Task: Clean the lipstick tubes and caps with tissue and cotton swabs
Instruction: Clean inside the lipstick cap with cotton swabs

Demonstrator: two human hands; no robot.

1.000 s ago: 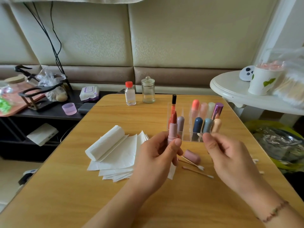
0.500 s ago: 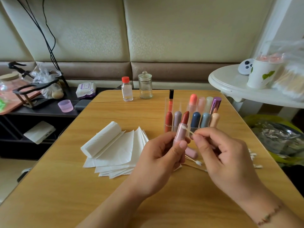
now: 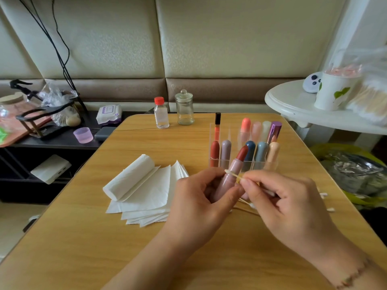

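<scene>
The left hand [image 3: 201,197] grips an open pink lipstick [image 3: 230,174], tilted so its red tip points up and away. The right hand [image 3: 282,204] pinches a cotton swab [image 3: 234,174] whose tip touches the tube just below the red stick. Tissues [image 3: 146,191] lie left of the left hand; a clear organizer [image 3: 213,130] of lipsticks stands just beyond both hands.

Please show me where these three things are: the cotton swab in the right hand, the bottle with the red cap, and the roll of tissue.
cotton swab [image 3: 234,174], head view, on its thin stick.
bottle with the red cap [image 3: 161,116], head view, on its clear body.
roll of tissue [image 3: 130,178], head view, on its rolled side.
</scene>
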